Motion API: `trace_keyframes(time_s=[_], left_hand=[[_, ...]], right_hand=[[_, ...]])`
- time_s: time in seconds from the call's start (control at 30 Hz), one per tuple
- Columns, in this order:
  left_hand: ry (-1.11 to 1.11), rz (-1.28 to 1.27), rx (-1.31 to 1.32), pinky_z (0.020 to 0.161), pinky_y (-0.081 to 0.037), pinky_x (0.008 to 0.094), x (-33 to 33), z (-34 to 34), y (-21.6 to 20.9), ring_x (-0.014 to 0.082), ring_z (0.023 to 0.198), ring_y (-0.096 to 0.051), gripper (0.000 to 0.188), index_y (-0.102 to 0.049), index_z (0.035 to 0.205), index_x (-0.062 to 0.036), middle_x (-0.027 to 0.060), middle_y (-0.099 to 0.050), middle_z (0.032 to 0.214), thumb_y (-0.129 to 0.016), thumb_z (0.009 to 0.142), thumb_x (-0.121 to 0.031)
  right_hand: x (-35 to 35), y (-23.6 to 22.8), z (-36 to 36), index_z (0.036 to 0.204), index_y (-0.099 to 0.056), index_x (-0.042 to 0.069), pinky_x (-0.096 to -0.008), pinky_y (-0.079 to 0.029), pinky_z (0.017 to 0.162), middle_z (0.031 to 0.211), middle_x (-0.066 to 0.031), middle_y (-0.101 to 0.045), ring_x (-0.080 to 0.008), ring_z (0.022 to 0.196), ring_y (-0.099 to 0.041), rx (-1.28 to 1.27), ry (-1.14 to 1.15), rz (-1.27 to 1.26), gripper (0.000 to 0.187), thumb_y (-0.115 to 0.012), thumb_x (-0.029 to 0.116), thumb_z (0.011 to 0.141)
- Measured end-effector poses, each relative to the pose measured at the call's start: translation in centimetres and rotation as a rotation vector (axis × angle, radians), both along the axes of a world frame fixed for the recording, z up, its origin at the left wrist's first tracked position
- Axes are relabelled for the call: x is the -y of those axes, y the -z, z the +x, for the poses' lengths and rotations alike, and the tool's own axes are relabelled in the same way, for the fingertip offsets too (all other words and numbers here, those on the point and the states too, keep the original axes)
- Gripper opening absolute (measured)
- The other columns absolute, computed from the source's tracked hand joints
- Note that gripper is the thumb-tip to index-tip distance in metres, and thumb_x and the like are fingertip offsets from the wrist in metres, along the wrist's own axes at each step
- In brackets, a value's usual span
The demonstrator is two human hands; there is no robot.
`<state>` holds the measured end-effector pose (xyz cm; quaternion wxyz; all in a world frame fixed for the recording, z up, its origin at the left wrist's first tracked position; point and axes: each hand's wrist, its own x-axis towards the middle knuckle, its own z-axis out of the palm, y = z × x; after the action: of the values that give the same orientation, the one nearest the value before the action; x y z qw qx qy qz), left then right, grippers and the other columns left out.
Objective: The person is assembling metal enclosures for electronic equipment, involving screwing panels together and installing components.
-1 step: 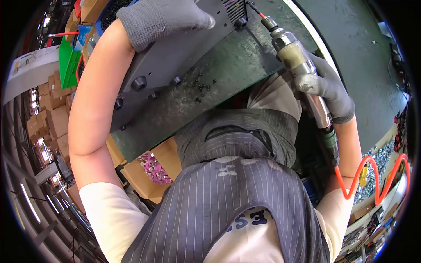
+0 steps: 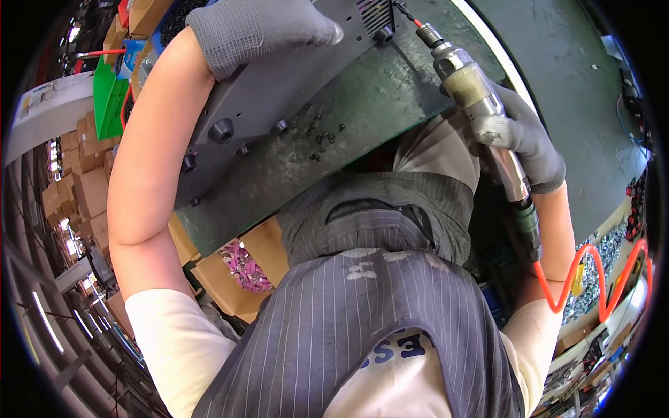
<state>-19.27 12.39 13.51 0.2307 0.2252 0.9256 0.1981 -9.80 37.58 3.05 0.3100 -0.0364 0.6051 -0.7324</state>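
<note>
My left hand (image 2: 261, 33), in a grey glove, grips the dark grey metal casing (image 2: 282, 87) at the top; its thumb lies along the surface, and the other fingers are mostly cut off by the upper edge. Several black rubber feet (image 2: 221, 130) stick out of the casing, and slots run through its far right corner. My right hand (image 2: 526, 136), also gloved, is wrapped round a pneumatic screwdriver (image 2: 474, 90) pointing up and left. Its bit (image 2: 404, 12) is beside the slotted corner; a dark piece shows at the tip, too small to make out.
Several small black screws (image 2: 322, 136) lie scattered on the green worktop (image 2: 376, 115). An orange coiled air hose (image 2: 557, 303) trails from the screwdriver at right. Below the worktop, a cardboard box (image 2: 240, 299) holds pink-purple parts. A green bin (image 2: 108, 104) stands at far left.
My right hand and the screwdriver have shifted very slightly right and down. My left hand and the casing look almost unmoved.
</note>
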Motion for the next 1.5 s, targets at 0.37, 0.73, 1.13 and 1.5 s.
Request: trace_keyframes(time_s=[0.37,0.73,1.13,1.5], left_hand=[[-0.036,-0.02,-0.019,0.07,-0.047,0.0292,-0.4,0.1,0.0,0.0154,0.074,-0.059,0.036,-0.062,0.098,0.004,0.01,-0.066,0.081,-0.068,0.068,-0.016],[-0.024,-0.001,-0.003,0.072,-0.046,0.0286,0.1,-0.3,0.2,0.0126,0.077,-0.058,0.038,-0.061,0.101,0.0044,0.0096,-0.067,0.085,-0.067,0.069,-0.016],[0.066,-0.067,-0.516,0.063,-0.049,0.0339,2.3,12.5,4.3,0.024,0.074,-0.06,0.017,-0.066,0.093,-0.0138,0.0048,-0.061,0.08,-0.065,0.076,-0.015],[-0.176,-0.157,-0.594,0.062,-0.048,0.0353,2.3,13.3,11.9,0.0234,0.074,-0.057,0.012,-0.065,0.086,-0.0141,0.003,-0.059,0.079,-0.064,0.075,-0.02]], right_hand=[[-0.7,0.0,-1.3,0.114,-0.055,-0.003,-0.0224,-0.045,0.067,0.086,-0.0023,-0.057,-0.008,0.074,-0.053,-0.198,-0.076,0.158,0.057,-0.073,0.03,0.071],[0.2,0.7,-1.7,0.127,-0.046,-0.004,-0.0262,-0.042,0.083,0.103,-0.0059,-0.054,-0.0133,0.09,-0.051,-0.292,-0.086,0.219,0.076,-0.074,0.031,0.067],[-1.3,4.1,6.5,0.12,-0.05,-0.003,-0.0263,-0.041,0.079,0.093,-0.0028,-0.056,-0.0122,0.084,-0.05,-0.024,-0.012,0.291,0.078,-0.081,0.032,0.058],[0.9,5.5,9.0,0.117,-0.051,-0.003,-0.0263,-0.042,0.077,0.093,-0.0038,-0.058,-0.0112,0.082,-0.051,0.094,0.018,0.129,0.066,-0.08,0.025,0.066]])
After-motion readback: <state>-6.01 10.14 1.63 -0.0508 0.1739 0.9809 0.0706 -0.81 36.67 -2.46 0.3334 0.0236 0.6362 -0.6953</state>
